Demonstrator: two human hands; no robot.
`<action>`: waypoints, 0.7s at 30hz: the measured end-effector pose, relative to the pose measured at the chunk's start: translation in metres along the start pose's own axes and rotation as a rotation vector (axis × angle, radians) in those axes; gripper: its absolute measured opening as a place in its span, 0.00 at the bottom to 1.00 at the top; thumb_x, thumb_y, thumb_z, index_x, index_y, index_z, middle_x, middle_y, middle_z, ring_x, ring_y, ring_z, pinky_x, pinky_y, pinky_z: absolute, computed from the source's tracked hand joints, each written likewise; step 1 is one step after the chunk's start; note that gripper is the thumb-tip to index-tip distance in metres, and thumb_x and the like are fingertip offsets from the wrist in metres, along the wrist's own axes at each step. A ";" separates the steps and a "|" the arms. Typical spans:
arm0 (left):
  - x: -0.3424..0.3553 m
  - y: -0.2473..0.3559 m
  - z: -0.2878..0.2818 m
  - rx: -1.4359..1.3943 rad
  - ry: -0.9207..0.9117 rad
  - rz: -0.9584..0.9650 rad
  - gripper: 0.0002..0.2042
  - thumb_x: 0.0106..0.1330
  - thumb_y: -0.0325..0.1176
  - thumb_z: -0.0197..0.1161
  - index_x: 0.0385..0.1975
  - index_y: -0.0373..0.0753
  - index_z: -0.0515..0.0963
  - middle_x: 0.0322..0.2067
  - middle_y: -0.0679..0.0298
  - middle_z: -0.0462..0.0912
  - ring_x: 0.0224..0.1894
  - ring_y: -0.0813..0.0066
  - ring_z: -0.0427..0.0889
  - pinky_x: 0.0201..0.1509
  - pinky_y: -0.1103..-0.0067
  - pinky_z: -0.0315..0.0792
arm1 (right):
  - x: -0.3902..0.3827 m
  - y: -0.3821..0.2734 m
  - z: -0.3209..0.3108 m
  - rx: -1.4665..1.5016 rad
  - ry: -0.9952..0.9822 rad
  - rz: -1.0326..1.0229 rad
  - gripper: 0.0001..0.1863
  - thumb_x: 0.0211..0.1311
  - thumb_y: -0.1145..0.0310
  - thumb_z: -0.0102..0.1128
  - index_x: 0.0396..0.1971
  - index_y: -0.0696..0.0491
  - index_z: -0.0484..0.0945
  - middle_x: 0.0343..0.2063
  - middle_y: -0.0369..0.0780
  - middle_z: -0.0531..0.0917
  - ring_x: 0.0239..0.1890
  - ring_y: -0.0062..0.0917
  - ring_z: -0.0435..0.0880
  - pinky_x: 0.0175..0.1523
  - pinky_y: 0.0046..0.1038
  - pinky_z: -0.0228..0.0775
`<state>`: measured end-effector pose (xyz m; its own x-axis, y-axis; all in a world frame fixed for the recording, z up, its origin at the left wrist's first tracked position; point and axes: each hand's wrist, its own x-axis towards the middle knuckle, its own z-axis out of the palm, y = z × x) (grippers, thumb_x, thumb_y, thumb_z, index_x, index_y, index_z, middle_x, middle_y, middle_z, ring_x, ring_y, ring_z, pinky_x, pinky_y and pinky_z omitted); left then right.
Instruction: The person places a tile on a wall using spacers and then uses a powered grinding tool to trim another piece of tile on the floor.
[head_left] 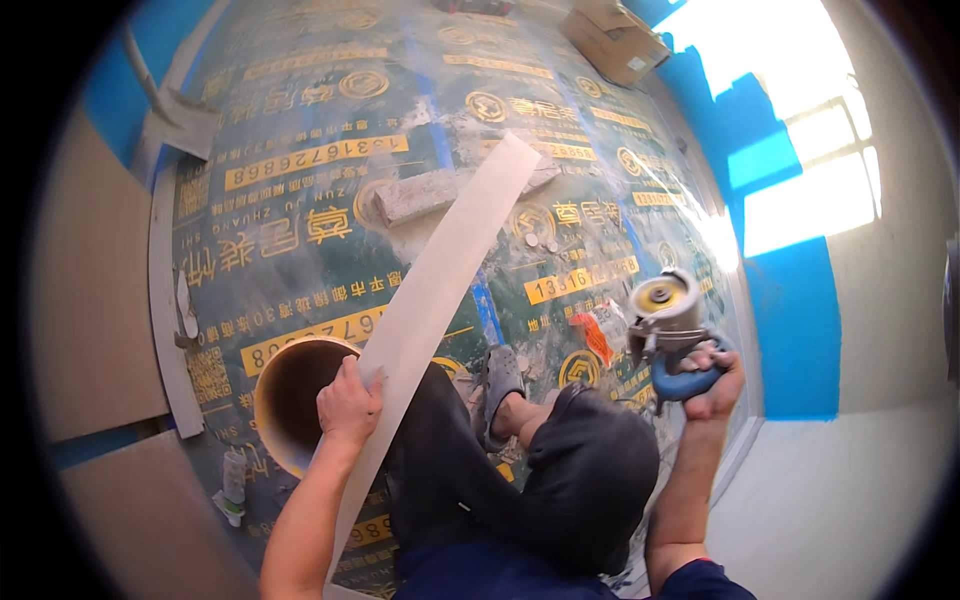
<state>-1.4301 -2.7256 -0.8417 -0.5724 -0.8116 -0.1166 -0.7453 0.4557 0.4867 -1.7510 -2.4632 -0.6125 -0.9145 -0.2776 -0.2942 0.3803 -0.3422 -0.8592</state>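
A long, pale, flat strip (450,265) slants from my lap to the far middle of the floor, its far part over a dusty grey block (415,197). My left hand (348,402) is closed on the strip's left edge, beside a wide round tube or bucket (265,395) with a yellowish rim. My right hand (712,385) grips the blue handle of a handheld power cutter (665,310), raised off to the right of the strip. Its round yellow-centred disc side faces up, apart from the strip. Whether the disc is spinning, I cannot tell.
Dusty green printed sheeting (290,270) covers the floor. A shovel (180,120) leans at the far left; a cardboard box (615,45) stands at the far right. An orange-and-white wrapper (595,335) lies near my shoe (503,385). A clear bottle (233,475) is at the left.
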 end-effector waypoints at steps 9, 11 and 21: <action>0.000 0.000 0.000 0.033 -0.069 -0.053 0.18 0.67 0.50 0.49 0.33 0.38 0.66 0.25 0.48 0.80 0.28 0.45 0.80 0.32 0.55 0.72 | -0.040 -0.070 0.026 -0.169 -0.113 -0.113 0.12 0.45 0.74 0.47 0.34 0.58 0.68 0.22 0.33 0.68 0.20 0.16 0.68 0.29 0.22 0.65; -0.001 -0.001 -0.003 0.003 -0.049 -0.065 0.16 0.69 0.47 0.46 0.33 0.38 0.66 0.26 0.48 0.80 0.28 0.44 0.80 0.33 0.55 0.72 | -0.039 -0.068 0.030 -0.174 -0.152 -0.071 0.12 0.47 0.74 0.47 0.34 0.58 0.68 0.22 0.33 0.68 0.20 0.16 0.68 0.28 0.22 0.65; 0.008 -0.009 -0.002 0.143 -0.135 0.044 0.14 0.69 0.43 0.46 0.34 0.36 0.66 0.29 0.49 0.79 0.30 0.45 0.80 0.35 0.56 0.72 | -0.043 0.066 0.039 0.022 -0.110 0.366 0.08 0.48 0.73 0.48 0.31 0.55 0.68 0.22 0.33 0.70 0.20 0.17 0.68 0.28 0.24 0.65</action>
<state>-1.4274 -2.7366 -0.8454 -0.6393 -0.7377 -0.2170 -0.7536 0.5450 0.3674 -1.6813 -2.5086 -0.6399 -0.6980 -0.4791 -0.5322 0.6828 -0.2212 -0.6963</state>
